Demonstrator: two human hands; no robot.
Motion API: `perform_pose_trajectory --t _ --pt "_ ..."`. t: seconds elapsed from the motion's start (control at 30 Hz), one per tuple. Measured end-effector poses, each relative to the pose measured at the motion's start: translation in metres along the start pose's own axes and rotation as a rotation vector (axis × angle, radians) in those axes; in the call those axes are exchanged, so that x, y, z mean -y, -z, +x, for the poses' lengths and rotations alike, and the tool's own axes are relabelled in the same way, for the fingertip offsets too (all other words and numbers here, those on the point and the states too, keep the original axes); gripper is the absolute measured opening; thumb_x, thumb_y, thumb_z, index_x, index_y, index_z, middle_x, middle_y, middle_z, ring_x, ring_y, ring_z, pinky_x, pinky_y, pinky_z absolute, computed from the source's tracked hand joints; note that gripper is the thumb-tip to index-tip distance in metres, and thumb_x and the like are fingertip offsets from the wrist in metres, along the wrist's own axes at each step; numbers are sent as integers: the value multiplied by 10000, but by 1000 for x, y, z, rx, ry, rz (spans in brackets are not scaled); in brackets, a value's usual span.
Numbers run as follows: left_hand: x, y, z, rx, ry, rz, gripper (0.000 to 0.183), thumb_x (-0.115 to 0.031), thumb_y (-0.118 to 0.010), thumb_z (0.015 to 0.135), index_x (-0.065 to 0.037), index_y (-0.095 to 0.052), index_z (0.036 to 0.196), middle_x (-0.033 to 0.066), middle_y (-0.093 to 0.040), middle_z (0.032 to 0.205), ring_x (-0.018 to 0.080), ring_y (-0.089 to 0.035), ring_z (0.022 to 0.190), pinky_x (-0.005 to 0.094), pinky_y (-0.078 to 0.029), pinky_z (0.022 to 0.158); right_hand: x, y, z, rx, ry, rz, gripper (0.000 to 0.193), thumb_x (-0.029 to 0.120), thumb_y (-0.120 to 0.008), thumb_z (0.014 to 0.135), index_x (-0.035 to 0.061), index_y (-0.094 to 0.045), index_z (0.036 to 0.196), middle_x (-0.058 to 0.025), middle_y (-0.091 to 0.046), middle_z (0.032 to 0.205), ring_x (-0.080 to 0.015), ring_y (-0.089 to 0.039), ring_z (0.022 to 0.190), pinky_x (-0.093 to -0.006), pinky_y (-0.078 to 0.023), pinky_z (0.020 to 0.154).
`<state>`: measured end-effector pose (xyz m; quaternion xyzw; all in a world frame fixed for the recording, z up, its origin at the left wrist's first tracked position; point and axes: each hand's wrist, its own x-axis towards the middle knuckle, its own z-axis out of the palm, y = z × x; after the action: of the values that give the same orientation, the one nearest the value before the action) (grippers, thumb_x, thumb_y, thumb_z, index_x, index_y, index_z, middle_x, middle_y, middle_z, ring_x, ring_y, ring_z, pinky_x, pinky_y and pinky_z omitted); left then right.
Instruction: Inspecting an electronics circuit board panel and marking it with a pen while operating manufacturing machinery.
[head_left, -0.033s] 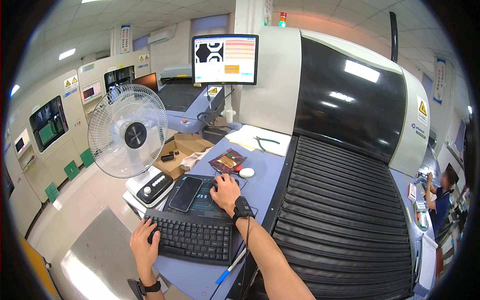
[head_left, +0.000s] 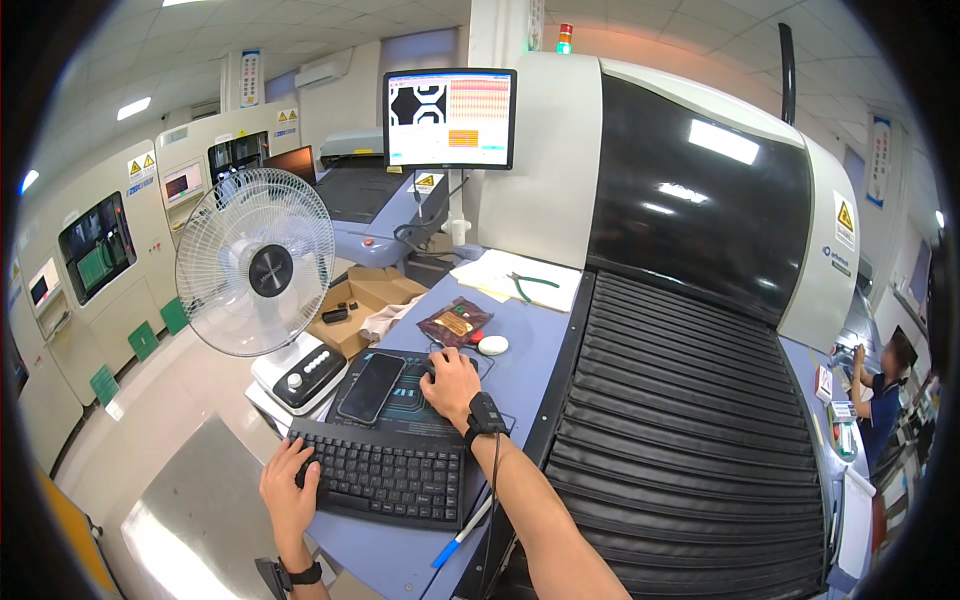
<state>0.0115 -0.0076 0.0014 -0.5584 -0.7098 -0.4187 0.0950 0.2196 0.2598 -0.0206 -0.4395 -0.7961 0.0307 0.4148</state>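
Note:
My left hand [head_left: 290, 487] rests on the left end of a black keyboard [head_left: 395, 475], fingers spread over the keys and holding nothing. Curled over a black computer mouse [head_left: 431, 368], my right hand [head_left: 455, 385] covers most of it on a dark mouse pad [head_left: 405, 402]. A dark smartphone [head_left: 372, 388] lies face up on the pad, between the fan's base and my right hand. Beyond that hand are a dark red snack packet [head_left: 455, 322] and a round white object [head_left: 493, 345]. Above the table stands a lit monitor [head_left: 450, 120] with black-and-white shapes and orange blocks on its screen.
A white fan [head_left: 270, 270] stands left of the keyboard, an open cardboard box [head_left: 375, 290] behind it. Green-handled pliers [head_left: 525, 285] lie on white paper. A blue-capped pen [head_left: 460, 537] sits near the front. Right is a large machine with ribbed black bellows [head_left: 690, 430]; a person [head_left: 885, 400] works beyond.

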Motion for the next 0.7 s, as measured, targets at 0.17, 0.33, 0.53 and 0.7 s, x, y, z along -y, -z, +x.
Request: perform_pose_trajectory --t 0.17,0.33,0.53,0.7 --pt "-2 0 -1 2 -2 10 261 -225 -666 878 -55 -744 1059 137 -688 1251 346 -558 1283 474 -397 1060 0 0 -1 12 -12 -14 337 203 -676 813 40 -665 1107 -161 -606 1185 -373 -591 1072 -459 -491 945" --pt "-2 -2 6 -8 -10 0 267 -233 -658 886 -54 -744 1065 139 -687 1251 348 -560 1280 473 -399 1058 -2 1 8 2 -2 -17 338 204 -675 815 40 -666 1110 -164 -606 1180 -376 -593 1073 -458 -490 948" --pt "-3 -1 7 -2 -3 2 275 -238 -660 884 -55 -744 1071 137 -689 1250 347 -561 1279 470 -394 1064 0 2 9 7 -12 -15 339 203 -674 816 37 -669 1112 -168 -605 1181 -374 -590 1084 -457 -489 957" --pt "-1 -1 6 -7 -11 7 275 -237 -662 881 -55 -745 1070 134 -689 1250 345 -561 1281 469 -394 1065 0 1 9 -27 22 -3 313 186 -651 796 21 -661 1061 -180 -613 1151 -379 -606 1048 -472 -507 914"
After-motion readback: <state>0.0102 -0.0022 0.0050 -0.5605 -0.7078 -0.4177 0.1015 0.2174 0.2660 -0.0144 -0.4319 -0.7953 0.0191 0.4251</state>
